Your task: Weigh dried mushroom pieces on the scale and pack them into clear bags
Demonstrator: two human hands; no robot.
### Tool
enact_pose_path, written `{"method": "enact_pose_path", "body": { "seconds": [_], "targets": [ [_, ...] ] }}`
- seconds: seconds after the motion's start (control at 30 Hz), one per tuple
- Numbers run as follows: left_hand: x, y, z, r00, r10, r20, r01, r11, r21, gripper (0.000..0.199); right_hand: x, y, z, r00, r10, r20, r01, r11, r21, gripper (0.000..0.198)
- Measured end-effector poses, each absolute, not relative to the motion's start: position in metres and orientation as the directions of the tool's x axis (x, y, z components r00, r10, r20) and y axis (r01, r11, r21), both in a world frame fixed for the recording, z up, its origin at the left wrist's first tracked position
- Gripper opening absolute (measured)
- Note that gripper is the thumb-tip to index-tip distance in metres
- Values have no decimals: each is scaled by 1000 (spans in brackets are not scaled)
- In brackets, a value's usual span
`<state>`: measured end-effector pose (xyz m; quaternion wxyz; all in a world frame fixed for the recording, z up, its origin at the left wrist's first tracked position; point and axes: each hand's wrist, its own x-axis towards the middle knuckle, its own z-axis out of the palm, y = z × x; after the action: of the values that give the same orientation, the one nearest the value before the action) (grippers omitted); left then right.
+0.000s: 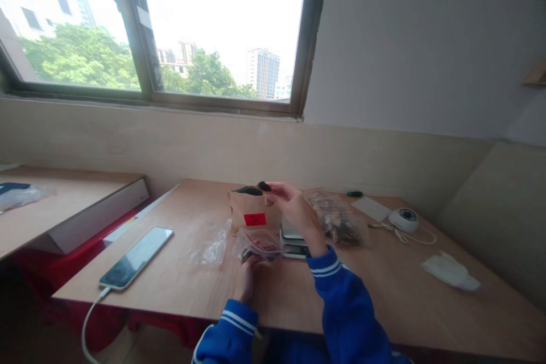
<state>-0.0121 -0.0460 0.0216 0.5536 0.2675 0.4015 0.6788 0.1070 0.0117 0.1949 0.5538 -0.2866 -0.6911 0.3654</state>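
My right hand (292, 205) is raised at the upper right edge of an open brown paper bag (239, 213) with a red label (255, 219). Its fingers pinch a small dark-and-tan piece (264, 187), too small to identify. Lower down, my left hand (247, 270) grips the bottom of a clear zip bag (260, 242), which has a red seal line and some dark pieces inside. The zip bag stands in front of the paper bag. Beneath my right wrist, partly hidden, lies a digital scale (295, 251).
Left of the bags lie a crumpled clear plastic bag (209, 247) and a charging phone (136, 259). To the right are filled zip bags (341, 227), a white card (371, 209), a white dome camera (403, 219) with its cable, and a white cloth-like bundle (450, 272).
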Motion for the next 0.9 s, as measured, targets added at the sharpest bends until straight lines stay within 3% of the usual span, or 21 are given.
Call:
{"method": "enact_pose_path", "body": {
  "seconds": [0.13, 0.3, 0.53, 0.63, 0.73, 0.83, 0.9],
  "targets": [
    [-12, -47, 22, -226, 972, -64, -513, -63, 856, 38, 82, 32, 204, -165, 702, 693, 121, 712, -692, 25],
    [-12, -48, 24, -208, 976, -68, -504, -47, 862, 36, 76, 36, 194, -357, 578, 734, 413, 802, -431, 19],
    [-11, -46, 24, -170, 984, -49, -498, -43, 866, 35, 83, 26, 185, -462, 596, 657, 634, 740, -226, 28],
    [-12, -45, 20, -167, 985, -31, -510, -59, 858, 37, 92, 16, 182, -395, 625, 674, 632, 717, -294, 34],
    [-12, -46, 20, -156, 988, -7, -500, -72, 863, 35, 109, -1, 175, -288, 688, 666, 468, 708, -529, 28],
    [-11, -46, 23, -136, 990, 25, -478, -88, 874, 35, 127, -19, 158, -409, 793, 452, 209, 563, -800, 26],
    [-11, -44, 22, -131, 990, 52, -458, -107, 882, 35, 136, -26, 143, -555, 787, 270, 188, 435, -881, 27]
  ]
}}
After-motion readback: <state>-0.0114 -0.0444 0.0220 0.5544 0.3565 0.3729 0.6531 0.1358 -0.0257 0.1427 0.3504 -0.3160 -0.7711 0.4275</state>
